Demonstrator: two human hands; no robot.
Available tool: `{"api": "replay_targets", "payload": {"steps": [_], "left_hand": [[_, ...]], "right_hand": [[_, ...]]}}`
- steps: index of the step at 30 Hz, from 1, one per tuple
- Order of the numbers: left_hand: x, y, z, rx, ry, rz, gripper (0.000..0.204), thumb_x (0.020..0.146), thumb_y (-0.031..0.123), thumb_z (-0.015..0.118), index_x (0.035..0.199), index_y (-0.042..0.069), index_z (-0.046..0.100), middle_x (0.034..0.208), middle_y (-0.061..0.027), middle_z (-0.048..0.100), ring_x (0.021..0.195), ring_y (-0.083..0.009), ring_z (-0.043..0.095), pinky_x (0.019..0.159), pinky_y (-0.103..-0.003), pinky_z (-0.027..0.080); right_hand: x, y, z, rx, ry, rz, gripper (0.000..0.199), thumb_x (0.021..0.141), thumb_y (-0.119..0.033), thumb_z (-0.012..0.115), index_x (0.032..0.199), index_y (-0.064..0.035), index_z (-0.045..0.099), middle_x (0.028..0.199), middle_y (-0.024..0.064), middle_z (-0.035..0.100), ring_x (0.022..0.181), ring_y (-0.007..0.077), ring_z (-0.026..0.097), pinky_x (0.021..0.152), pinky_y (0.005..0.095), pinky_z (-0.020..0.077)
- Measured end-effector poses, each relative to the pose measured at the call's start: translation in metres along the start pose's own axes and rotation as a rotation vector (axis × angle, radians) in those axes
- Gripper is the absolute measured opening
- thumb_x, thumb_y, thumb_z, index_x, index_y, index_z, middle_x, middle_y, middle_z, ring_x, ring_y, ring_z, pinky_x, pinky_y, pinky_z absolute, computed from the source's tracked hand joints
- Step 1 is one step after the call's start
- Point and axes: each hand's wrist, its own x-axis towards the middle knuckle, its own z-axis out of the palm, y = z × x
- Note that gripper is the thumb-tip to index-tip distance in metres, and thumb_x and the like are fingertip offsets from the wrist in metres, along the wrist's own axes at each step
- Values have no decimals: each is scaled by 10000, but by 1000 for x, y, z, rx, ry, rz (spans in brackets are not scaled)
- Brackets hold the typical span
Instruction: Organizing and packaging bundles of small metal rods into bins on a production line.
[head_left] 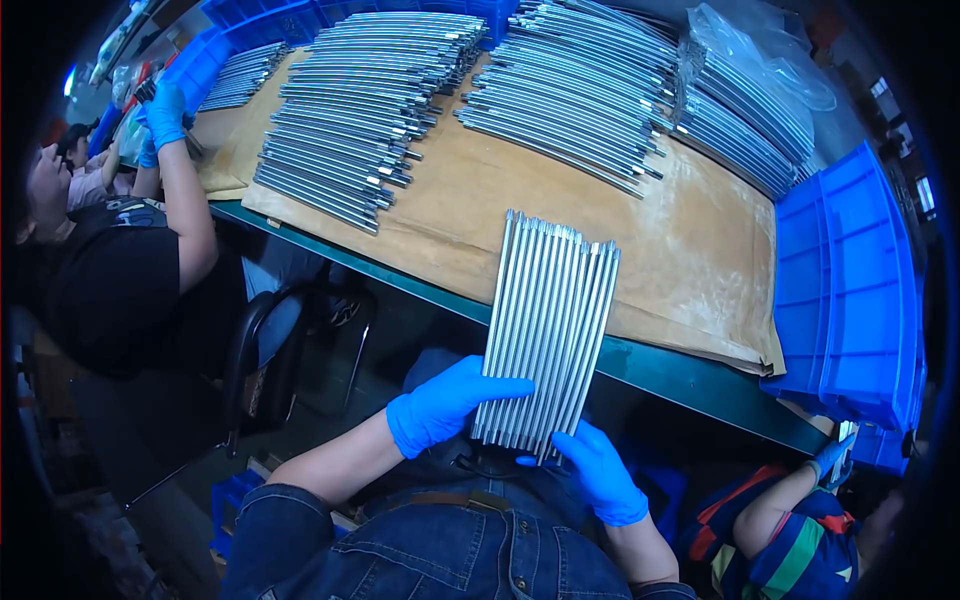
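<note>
A flat row of shiny metal rods (545,310) lies across my hands, their far ends resting over the edge of the table. My blue-gloved left hand (448,402) grips the row from the left, its thumb lying across the rods and its other fingers hidden underneath. At the near right corner, my gloved right hand (598,475) is closed on the rod ends, with its fingers partly hidden below. Some rods at the right slant and stick out a little past the others.
Brown sheeting (450,210) covers the green-edged table (690,398). On it lie a left stack of rods (345,120), a middle stack (575,95) and a plastic-covered stack (750,120). A blue crate (845,290) stands at right. Co-workers sit at far left (130,270) and lower right (790,530).
</note>
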Motion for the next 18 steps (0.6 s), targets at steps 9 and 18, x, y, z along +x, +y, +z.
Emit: {"api": "replay_targets", "payload": {"steps": [9,18], "left_hand": [[2,-3,-2,-22,8,-10,428,804,126,645,1185,-25,520,1110,-140,597,1003,-203,593,881,-315,471],[12,-10,7,112,-83,-11,448,825,164,634,1208,-24,500,1103,-139,603,989,-200,594,870,-303,469]], "right_hand": [[1,-5,0,-55,-44,34,450,913,-164,466,1294,47,351,1191,204,523,1031,307,576,865,410,490],[22,1,-2,657,-333,211,512,867,-179,520,1304,31,354,1226,241,489,1116,355,513,915,493,445]]}}
